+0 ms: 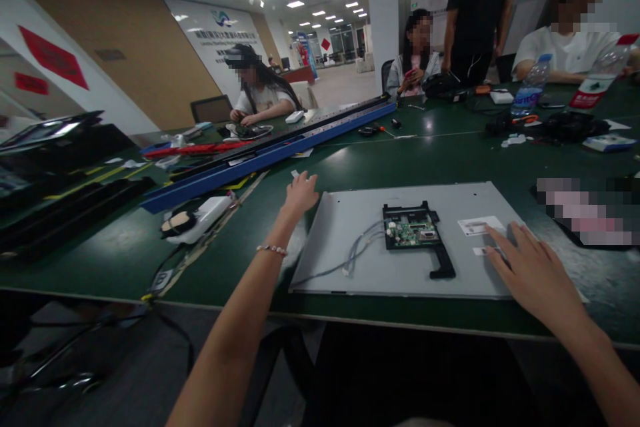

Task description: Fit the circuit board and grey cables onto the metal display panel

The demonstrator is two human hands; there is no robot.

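Note:
A flat grey panel [360, 217] lies on the green table in front of me. On it sits a black plastic bracket [443, 260] around a green circuit board [411, 232]. Grey cables [357, 250] run from the board to the panel's left edge. My right hand [535, 267] rests over the panel's right side, fingers spread, beside a white label [480, 225]. Just beyond the panel's far left corner, my left hand [301, 192] has its fingers drawn together. A small white scrap [295, 174] shows at those fingertips; its kind is unclear.
A long blue rail [270, 160] crosses the table to the left. A white power strip [200, 220] lies nearer. Bottles [531, 90], cables and a screwdriver [383, 129] lie farther back. Several people are around the table; one [260, 90] sits opposite.

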